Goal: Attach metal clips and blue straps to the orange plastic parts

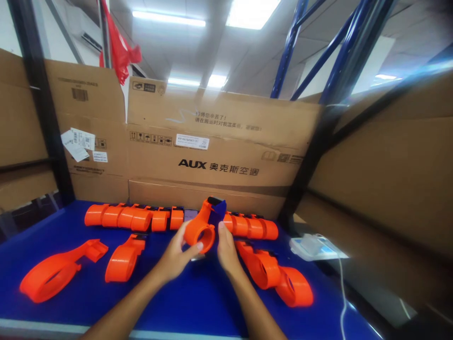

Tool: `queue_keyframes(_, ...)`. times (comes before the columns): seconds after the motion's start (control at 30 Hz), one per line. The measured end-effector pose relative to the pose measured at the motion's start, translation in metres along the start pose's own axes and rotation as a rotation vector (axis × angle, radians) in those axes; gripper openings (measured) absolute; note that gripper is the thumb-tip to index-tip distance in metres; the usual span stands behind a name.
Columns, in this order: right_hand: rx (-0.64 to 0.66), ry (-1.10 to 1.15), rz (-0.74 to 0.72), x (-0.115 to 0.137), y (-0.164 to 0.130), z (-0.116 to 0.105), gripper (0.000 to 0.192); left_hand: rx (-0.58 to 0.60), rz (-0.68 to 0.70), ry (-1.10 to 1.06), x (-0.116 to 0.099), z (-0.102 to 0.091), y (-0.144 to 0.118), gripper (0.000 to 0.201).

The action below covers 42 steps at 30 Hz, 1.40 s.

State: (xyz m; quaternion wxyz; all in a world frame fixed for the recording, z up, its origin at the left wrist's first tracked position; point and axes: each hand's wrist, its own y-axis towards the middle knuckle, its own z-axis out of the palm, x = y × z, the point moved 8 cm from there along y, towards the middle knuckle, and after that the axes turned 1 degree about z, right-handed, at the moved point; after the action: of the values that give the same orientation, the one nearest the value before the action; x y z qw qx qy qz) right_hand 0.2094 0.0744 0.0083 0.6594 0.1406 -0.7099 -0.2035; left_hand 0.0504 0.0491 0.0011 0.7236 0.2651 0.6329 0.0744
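Note:
An orange tape dispenser [198,230], with a round hub and a black-edged head, is held up above the middle of the blue table. My left hand [179,255] is closed around its hub, thumb across the front of the ring. At the dispenser's head is a dark blue flap [218,212]. My right hand [227,248] has its fingertips closed at the lower edge of this flap; the far fingers are hidden. Nearest on the left lies another orange dispenser [122,259]. To the right, two more, an upper dispenser [264,269] and a lower dispenser [294,287], lie together.
Several orange dispensers [139,220] line the back of the blue table [170,302], continuing in a right-hand row [253,226]. An orange dispenser frame [53,278] lies front left. Cardboard [212,146] walls the back. A white power strip [311,248] with a cable sits at the right edge.

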Motion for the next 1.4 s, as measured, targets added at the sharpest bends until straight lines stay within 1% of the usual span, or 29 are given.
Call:
queue_keyframes(0.03,0.046,-0.006,0.005,0.001,0.000,0.004,0.052,-0.017,0.001,0.010,0.000,-0.002,0.000,0.063)
queue_keyframes(0.1,0.079,-0.029,0.012,0.003,-0.001,0.007,0.052,-0.041,-0.003,0.041,-0.001,-0.005,0.000,0.061)
queue_keyframes(0.23,0.040,-0.059,0.028,0.004,-0.001,0.002,0.054,-0.072,0.002,0.092,-0.001,-0.008,-0.003,0.058)
queue_keyframes(0.37,0.054,0.028,-0.010,0.007,0.001,0.002,0.055,-0.156,0.039,0.132,-0.006,-0.016,-0.002,0.058)
queue_keyframes(0.43,0.040,0.044,-0.028,0.007,0.003,0.001,0.059,-0.191,0.050,0.159,-0.010,-0.021,-0.003,0.057)
queue_keyframes(0.5,-0.005,0.015,-0.037,0.006,0.004,-0.004,0.066,-0.200,0.061,0.229,-0.017,-0.027,-0.008,0.053)
queue_keyframes(0.57,-0.041,-0.025,-0.048,0.006,0.004,-0.009,0.069,-0.202,0.084,0.355,-0.028,-0.036,-0.018,0.049)
queue_keyframes(0.63,-0.018,-0.051,-0.057,0.008,0.004,-0.008,0.071,-0.206,0.108,0.496,-0.043,-0.051,-0.032,0.047)
queue_keyframes(0.7,0.037,-0.054,-0.060,0.010,0.003,-0.004,0.073,-0.219,0.161,0.691,-0.063,-0.071,-0.050,0.045)
queue_keyframes(0.77,0.075,-0.043,-0.060,0.011,0.002,0.000,0.074,-0.272,0.259,0.929,-0.092,-0.097,-0.068,0.044)
queue_keyframes(0.83,0.078,-0.035,-0.060,0.012,0.002,0.001,0.073,-0.327,0.348,1.173,-0.120,-0.124,-0.085,0.044)
queue_keyframes(0.87,0.076,-0.035,-0.059,0.012,0.001,0.001,0.072,-0.351,0.353,1.281,-0.131,-0.138,-0.092,0.044)
queue_keyframes(0.9,0.074,-0.036,-0.058,0.011,0.001,0.001,0.071,-0.391,0.330,1.377,-0.140,-0.154,-0.098,0.044)
queue_keyframes(0.97,0.068,-0.041,-0.063,0.011,0.000,0.001,0.069,-0.417,0.229,1.535,-0.147,-0.183,-0.106,0.044)
queue_keyframes(1.03,0.065,-0.049,-0.078,0.012,0.000,0.000,0.067,-0.402,0.130,1.634,-0.144,-0.206,-0.112,0.044)
queue_keyframes(1.13,0.057,-0.060,-0.104,0.015,0.000,-0.003,0.068,-0.346,0.035,1.723,-0.126,-0.225,-0.120,0.043)
queue_keyframes(1.2,0.053,-0.055,-0.113,0.017,0.000,-0.003,0.069,-0.300,-0.005,1.765,-0.110,-0.229,-0.123,0.044)
queue_keyframes(1.3,0.058,-0.028,-0.105,0.019,0.000,-0.003,0.070,-0.198,-0.069,1.787,-0.086,-0.229,-0.125,0.046)
queue_keyframes(1.4,0.048,-0.001,-0.094,0.021,0.000,-0.006,0.070,-0.145,-0.139,1.785,-0.069,-0.229,-0.124,0.050)
